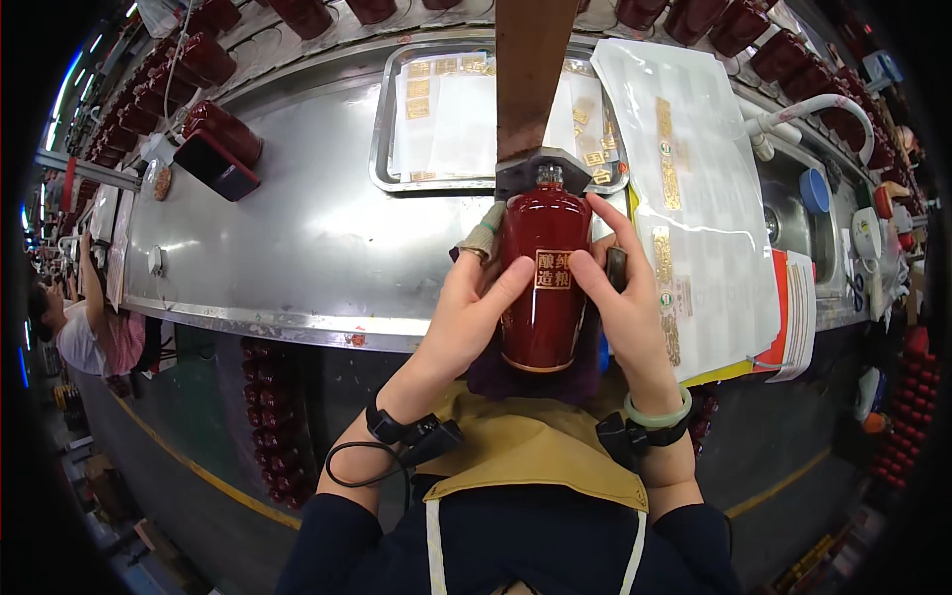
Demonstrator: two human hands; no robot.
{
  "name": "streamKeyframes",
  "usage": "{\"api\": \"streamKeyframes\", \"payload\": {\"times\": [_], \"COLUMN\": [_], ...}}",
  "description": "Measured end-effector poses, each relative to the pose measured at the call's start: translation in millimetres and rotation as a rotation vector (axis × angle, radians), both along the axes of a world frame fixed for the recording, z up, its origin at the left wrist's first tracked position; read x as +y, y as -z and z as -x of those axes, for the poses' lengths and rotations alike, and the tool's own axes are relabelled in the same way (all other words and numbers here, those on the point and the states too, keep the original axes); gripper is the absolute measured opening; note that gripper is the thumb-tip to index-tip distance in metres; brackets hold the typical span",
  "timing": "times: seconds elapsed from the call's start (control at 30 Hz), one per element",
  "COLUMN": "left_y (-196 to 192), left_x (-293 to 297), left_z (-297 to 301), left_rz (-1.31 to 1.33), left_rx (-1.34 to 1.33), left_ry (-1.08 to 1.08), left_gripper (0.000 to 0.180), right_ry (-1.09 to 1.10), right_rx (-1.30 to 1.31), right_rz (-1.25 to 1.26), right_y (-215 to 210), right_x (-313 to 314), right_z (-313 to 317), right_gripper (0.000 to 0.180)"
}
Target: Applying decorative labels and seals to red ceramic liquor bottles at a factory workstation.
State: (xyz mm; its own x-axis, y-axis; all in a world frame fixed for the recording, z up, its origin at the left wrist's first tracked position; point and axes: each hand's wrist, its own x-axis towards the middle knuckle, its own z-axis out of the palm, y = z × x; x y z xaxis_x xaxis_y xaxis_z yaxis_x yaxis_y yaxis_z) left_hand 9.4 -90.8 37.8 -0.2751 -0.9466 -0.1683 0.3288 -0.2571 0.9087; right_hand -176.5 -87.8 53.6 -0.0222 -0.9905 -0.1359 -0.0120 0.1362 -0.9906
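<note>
1. The dark red bottle is in front of the person's body, at the near edge of the stainless-steel workbench; its clear neck points toward the dark bracket at the foot of a brown post. Whether neck and bracket touch, I cannot tell.
2. The left hand grasps the bottle's left side, its thumb by the left edge of the square gold-and-red label. A pale cover sheathes one finger.
3. The right hand grasps the right side, thumb at the label's right edge, index finger extended toward the bottle's shoulder.
4. A dark purple cloth shows just below the bottle's base, above the mustard apron.
5. Behind the post sits a metal tray with white sheets bearing gold labels.
6. Right of the bottle lies a stack of translucent sheets with gold strips.
7. Farther right, a blue bowl is at the sink.
</note>
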Motion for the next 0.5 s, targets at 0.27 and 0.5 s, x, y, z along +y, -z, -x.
{"api": "streamKeyframes", "payload": {"times": [0.27,0.5], "left_y": [-14,-8], "left_x": [4,7], "left_z": [6,-2], "left_rz": [-0.030,-0.027], "left_rx": [-0.049,-0.057], "left_ry": [-0.018,0.002], "left_gripper": [0.079,0.081], "right_ry": [-0.004,-0.036], "right_rx": [-0.027,-0.030], "right_rz": [0.001,0.006], "right_y": [0,1], "right_x": [1,4], "right_z": [1,2], "right_gripper": [0.065,0.070]}}
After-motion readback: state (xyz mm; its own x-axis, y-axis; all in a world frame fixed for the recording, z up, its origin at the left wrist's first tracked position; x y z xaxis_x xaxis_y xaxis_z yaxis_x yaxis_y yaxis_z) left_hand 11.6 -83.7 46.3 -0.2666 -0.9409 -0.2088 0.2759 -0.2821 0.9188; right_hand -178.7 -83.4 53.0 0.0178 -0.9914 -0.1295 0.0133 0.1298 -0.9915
